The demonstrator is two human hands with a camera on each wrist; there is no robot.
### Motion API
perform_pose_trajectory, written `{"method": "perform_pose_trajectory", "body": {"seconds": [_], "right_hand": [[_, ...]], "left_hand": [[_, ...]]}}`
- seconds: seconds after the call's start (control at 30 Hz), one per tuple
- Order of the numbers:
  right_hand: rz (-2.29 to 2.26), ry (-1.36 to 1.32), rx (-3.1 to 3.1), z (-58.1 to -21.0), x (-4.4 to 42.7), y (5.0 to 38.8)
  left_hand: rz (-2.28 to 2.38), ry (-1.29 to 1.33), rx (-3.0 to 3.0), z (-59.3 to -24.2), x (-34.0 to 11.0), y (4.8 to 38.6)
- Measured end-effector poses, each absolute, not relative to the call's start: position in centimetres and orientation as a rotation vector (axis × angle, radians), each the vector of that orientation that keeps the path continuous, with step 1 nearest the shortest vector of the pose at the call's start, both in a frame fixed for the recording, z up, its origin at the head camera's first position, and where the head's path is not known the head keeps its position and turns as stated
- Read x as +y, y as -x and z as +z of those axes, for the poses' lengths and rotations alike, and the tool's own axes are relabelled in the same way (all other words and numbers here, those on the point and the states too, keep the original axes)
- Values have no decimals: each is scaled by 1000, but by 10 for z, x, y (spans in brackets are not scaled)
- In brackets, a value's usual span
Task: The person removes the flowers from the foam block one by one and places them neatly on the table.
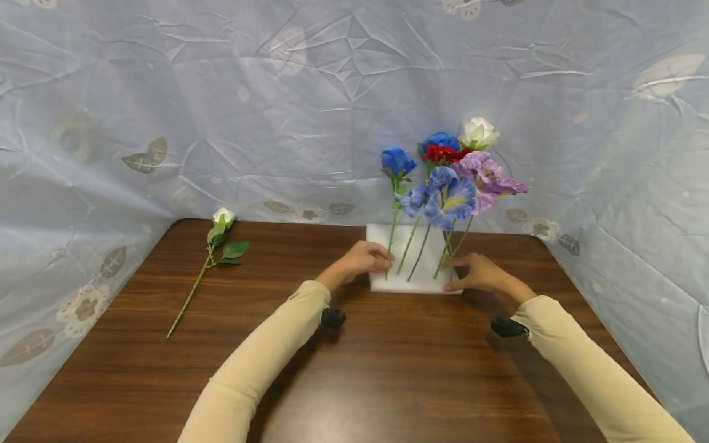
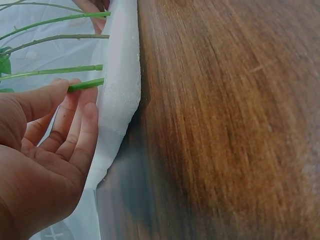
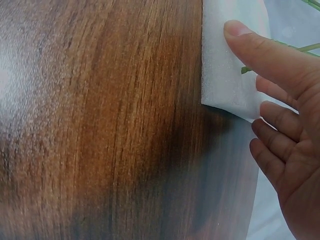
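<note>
A white foam block (image 1: 412, 284) lies on the table with several artificial flowers standing in it. My left hand (image 1: 370, 258) pinches the lower green stem (image 2: 86, 85) of a blue rose (image 1: 397, 161) between thumb and fingers, close to the foam at its left side. At the foam's right side is my right hand (image 1: 479, 274), its thumb (image 3: 250, 37) lying over the foam and its other fingers extended by the edge. Above the block are a blue iris (image 1: 450, 198), a purple iris (image 1: 487, 178), a red flower (image 1: 443, 154), another blue rose (image 1: 440, 141) and a white rose (image 1: 479, 133).
A single white rose with green leaves (image 1: 235, 248) lies on the left part of the brown wooden table (image 1: 343, 381). Pale patterned cloth (image 1: 310, 111) hangs behind the table and along both sides. Each wrist carries a small black camera (image 1: 333, 318).
</note>
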State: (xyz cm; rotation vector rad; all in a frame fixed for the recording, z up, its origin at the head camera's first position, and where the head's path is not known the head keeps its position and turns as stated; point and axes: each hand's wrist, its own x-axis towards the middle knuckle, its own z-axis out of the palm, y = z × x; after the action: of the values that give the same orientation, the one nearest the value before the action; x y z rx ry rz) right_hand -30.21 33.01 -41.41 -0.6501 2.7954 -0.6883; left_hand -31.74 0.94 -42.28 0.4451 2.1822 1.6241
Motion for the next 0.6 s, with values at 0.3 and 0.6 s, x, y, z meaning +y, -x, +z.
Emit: {"method": "perform_pose_trajectory", "body": {"seconds": [0.3, 0.6], "right_hand": [[-691, 635, 2795, -414, 329, 302], [-682, 658, 2798, -414, 329, 301]], "left_hand": [[1663, -461, 2185, -426, 10, 317], [1736, -470, 2158, -429, 11, 315]]}}
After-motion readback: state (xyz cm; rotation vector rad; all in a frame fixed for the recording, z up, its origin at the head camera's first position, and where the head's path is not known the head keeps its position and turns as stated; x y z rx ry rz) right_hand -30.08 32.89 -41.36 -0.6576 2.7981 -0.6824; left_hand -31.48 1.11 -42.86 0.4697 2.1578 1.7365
